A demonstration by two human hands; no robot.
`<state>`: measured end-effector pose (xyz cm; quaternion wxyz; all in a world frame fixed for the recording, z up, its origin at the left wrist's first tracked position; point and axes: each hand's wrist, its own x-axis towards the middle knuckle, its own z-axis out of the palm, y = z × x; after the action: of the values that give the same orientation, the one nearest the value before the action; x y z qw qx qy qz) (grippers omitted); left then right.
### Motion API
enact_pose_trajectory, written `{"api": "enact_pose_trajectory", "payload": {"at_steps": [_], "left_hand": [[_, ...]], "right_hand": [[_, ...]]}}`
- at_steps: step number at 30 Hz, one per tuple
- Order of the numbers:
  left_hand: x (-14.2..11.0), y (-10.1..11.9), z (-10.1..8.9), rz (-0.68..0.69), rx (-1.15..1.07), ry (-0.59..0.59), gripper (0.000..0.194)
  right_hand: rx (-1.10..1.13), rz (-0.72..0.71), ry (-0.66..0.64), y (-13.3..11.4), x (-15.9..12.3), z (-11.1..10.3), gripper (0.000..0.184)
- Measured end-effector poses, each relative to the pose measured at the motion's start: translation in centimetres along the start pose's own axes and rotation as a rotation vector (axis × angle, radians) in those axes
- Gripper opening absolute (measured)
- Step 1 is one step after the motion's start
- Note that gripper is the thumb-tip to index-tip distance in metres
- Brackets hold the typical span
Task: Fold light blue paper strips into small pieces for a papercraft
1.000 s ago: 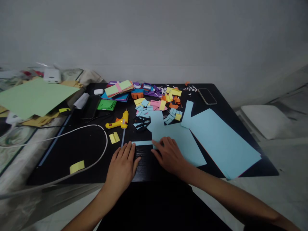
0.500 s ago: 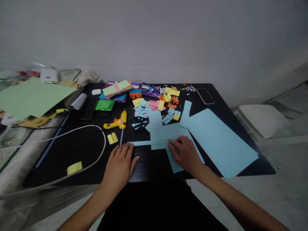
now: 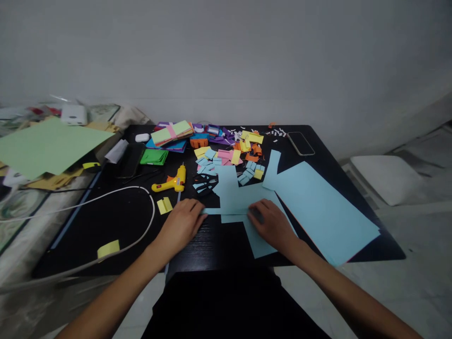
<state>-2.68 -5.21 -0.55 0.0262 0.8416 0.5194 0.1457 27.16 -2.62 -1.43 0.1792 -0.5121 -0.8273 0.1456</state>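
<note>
A narrow light-blue paper strip (image 3: pixel 213 211) stretches sideways across larger blue paper pieces (image 3: pixel 229 186) on the black table. My left hand (image 3: pixel 184 220) is closed at the strip's left end, thumb and fingers together. At the right end, my right hand (image 3: pixel 272 223) has its curled fingers on the strip, above a blue sheet (image 3: pixel 259 242); its fingertips are partly hidden. Black-handled scissors (image 3: pixel 206 180) lie just beyond, partly covered by paper. Left of them is a yellow glue gun (image 3: pixel 173 181), its glue stick pointing toward my left hand.
Small folded paper pieces (image 3: pixel 226 155) and scraps lie along the back. A blue sheet stack (image 3: pixel 323 212) and a phone (image 3: pixel 300 143) are on the right. A white cable (image 3: pixel 154 207) loops over the left side. A stool (image 3: pixel 383 179) stands right of the table.
My left hand has moved slightly up and right, from lying flat with fingers spread to closing on the strip's end. My right hand has barely shifted.
</note>
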Motion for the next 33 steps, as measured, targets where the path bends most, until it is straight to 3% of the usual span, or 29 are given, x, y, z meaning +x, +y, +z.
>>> {"api": "enact_pose_trajectory", "payload": {"at_steps": [4, 11, 14, 16, 19, 21, 23, 26, 31, 33], "left_hand": [[1.3, 0.4, -0.2, 0.103, -0.094, -0.105, 0.029], [2.9, 0.9, -1.2, 0.171, -0.153, -0.149, 0.018], [4.5, 0.4, -2.0, 0.12, -0.389, -0.119, 0.015], [5.8, 0.1, -2.1, 0.002, -0.607, -0.087, 0.014], [7.5, 0.0, -1.1, -0.209, -1.014, -0.037, 0.023], [8.1, 0.3, 0.1, -0.302, -1.238, -0.064, 0.029], [8.0, 0.5, 1.1, -0.349, -1.333, -0.055, 0.035], [7.3, 0.7, 1.7, -0.328, -1.376, -0.048, 0.035], [6.7, 0.3, 0.6, -0.175, -1.481, -0.223, 0.032], [6.7, 0.4, 0.5, -0.141, -1.444, -0.239, 0.027]], "right_hand": [[0.114, 0.031, -0.064, -0.1, 0.7, -0.7, 0.004], [0.454, -0.018, -0.009, -0.8, 2.7, -2.8, 0.007], [0.762, 0.044, 0.072, -1.5, 4.5, -4.0, 0.016], [1.008, 0.095, 0.114, -2.0, 6.0, -4.2, 0.028], [1.234, 0.163, 0.025, -2.9, 8.0, -3.0, 0.042], [1.27, 0.19, -0.099, -3.4, 8.8, -1.6, 0.04], [1.27, 0.237, -0.08, -3.5, 9.2, -0.2, 0.033], [1.356, 0.315, -0.119, -3.2, 9.1, 1.3, 0.035], [1.521, 0.398, -0.272, -2.3, 8.8, 2.1, 0.037], [1.545, 0.415, -0.294, -2.2, 8.7, 2.3, 0.035]]}}
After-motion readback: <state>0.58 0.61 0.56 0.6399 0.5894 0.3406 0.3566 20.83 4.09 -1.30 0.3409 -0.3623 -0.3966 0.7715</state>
